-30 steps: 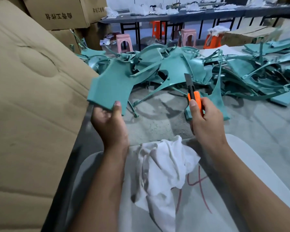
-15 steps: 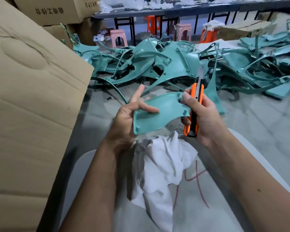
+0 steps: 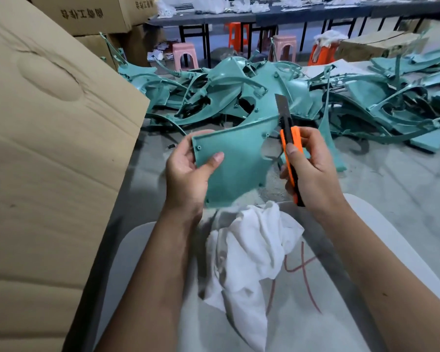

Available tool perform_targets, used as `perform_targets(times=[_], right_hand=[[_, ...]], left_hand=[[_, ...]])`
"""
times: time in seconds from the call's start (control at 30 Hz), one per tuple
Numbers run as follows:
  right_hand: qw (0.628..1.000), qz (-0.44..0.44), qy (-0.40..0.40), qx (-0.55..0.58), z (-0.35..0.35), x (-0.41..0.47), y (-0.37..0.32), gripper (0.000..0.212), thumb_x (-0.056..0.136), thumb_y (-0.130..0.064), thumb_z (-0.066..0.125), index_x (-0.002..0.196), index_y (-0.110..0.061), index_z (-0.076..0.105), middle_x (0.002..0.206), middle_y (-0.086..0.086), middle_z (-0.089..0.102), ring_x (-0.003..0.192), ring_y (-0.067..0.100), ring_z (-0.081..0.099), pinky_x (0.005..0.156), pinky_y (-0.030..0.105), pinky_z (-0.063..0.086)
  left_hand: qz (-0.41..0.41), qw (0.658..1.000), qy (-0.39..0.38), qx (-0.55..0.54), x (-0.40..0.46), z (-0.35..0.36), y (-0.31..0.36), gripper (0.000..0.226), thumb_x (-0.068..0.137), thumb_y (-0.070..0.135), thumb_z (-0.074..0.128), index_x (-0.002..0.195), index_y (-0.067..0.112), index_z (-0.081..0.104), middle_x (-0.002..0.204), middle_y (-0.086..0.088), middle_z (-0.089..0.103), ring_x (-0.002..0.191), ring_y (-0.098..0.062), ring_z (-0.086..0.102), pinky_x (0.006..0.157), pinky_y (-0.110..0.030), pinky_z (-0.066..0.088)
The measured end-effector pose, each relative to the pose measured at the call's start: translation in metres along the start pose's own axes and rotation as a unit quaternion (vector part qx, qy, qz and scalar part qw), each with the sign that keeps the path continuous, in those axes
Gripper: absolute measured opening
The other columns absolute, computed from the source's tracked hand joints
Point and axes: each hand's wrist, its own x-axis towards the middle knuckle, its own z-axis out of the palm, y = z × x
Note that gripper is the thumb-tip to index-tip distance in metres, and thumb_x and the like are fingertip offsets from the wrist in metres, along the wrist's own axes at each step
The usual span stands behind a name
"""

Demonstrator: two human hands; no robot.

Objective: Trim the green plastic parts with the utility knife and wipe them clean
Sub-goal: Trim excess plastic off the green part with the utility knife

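Note:
My left hand grips a flat, curved green plastic part by its left edge, thumb on its face. The part's inner side faces me, with small screw bosses showing. My right hand holds an orange and black utility knife upright, its grey blade extended and standing beside the part's right edge. A crumpled white cloth lies on my lap below both hands.
A large heap of green plastic parts covers the concrete floor ahead and to the right. A big cardboard box stands close on my left, more boxes behind it. Plastic stools and dark tables stand at the back.
My left hand pulled the green part down from arm's length, turned it and now holds it with its inner face toward me. The knife rose upright beside its right edge.

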Motion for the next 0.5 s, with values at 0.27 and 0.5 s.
perform_targets(times=[0.27,0.5], right_hand=[[0.958,-0.189,-0.125,-0.177,0.013,-0.011,-0.009,0.033,0.111,-0.034,0.042,0.094,-0.008,0.056,0.060,-0.002,0.051,0.048,0.018,0.046,0.046,0.031,0.037],[0.950,-0.148,-0.149,-0.233,0.024,-0.016,-0.010,0.038,0.109,-0.035,0.042,0.087,-0.006,0.051,0.062,0.005,0.055,0.053,0.025,0.049,0.052,0.042,0.040]], left_hand=[[0.177,0.943,0.031,0.280,-0.008,0.012,-0.008,0.020,0.090,0.004,0.070,0.109,0.009,0.075,0.103,-0.003,0.076,0.097,-0.017,0.071,0.088,-0.031,0.056],[0.173,0.896,0.008,0.409,-0.014,0.016,-0.013,0.027,0.100,0.033,0.057,0.094,0.011,0.071,0.076,-0.006,0.069,0.072,-0.030,0.060,0.063,-0.041,0.047]])
